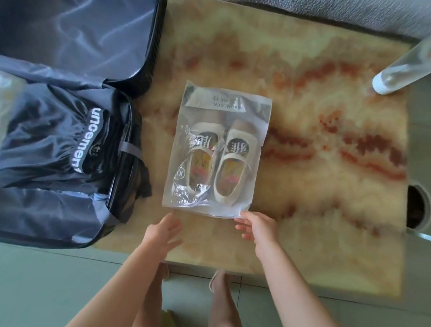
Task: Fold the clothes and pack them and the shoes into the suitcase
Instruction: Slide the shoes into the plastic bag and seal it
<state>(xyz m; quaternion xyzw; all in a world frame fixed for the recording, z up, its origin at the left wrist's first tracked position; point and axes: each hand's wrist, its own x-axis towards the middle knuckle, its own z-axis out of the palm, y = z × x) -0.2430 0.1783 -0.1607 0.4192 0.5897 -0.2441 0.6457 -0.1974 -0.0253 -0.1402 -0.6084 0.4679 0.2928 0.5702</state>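
— While our right hand (pixel 254 228) rests at the near right corner of the clear bag (pixel 191 195), where are the shoes (pixel 231 170)?
— Just beyond that thumb. They are sealed in the bag, side by side with heels toward us, flat on the marbled table (pixel 319 149).
— Is the corner pinched?
— We cannot tell. The thumb touches the edge and the fingers curl loosely beneath. Our left hand (pixel 164 229) has its fingers spread and hovers just short of the other near corner, touching nothing.
— Why a hand at each corner?
— We judge it is so the limp bag lifts level. The open suitcase (pixel 48 210) lies left of the left hand, with dark clothes (pixel 48 148) packed inside, so the carry is short.
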